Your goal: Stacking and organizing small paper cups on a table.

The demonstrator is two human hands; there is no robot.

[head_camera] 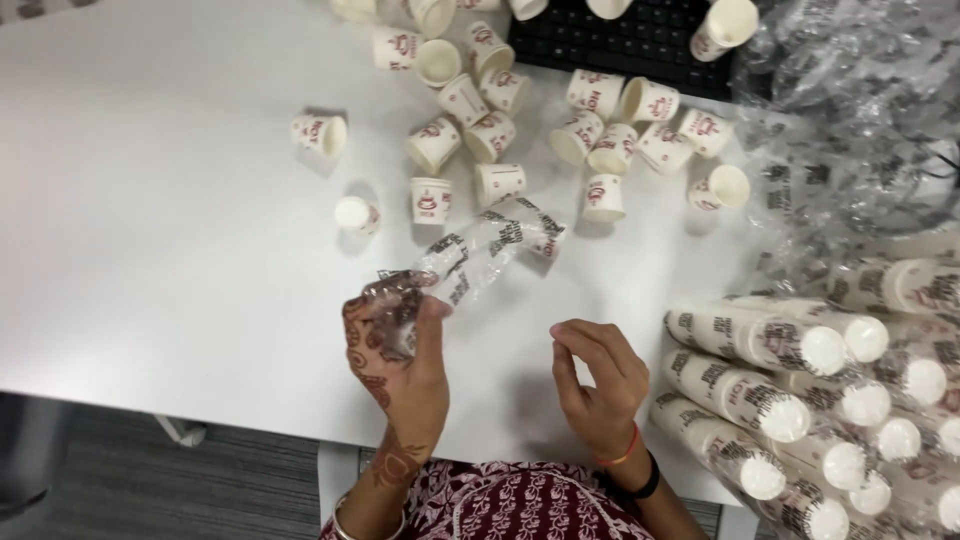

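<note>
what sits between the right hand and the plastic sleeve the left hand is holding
Nothing visible. The left hand grips the clear plastic sleeve at its near end; the right hand is beside it with only bare white table between. The loose paper cups lie beyond the sleeve.

Bright, even overhead light; soft short shadows beside the paper cups on the white table; glare on crumpled plastic wrap; slight overall blur.

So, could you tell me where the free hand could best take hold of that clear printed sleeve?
Judging by its pose, at the far loose end of the plastic sleeve, coming in from the right side. The left hand already pinches the near end, and the right hand is empty nearby.
</note>
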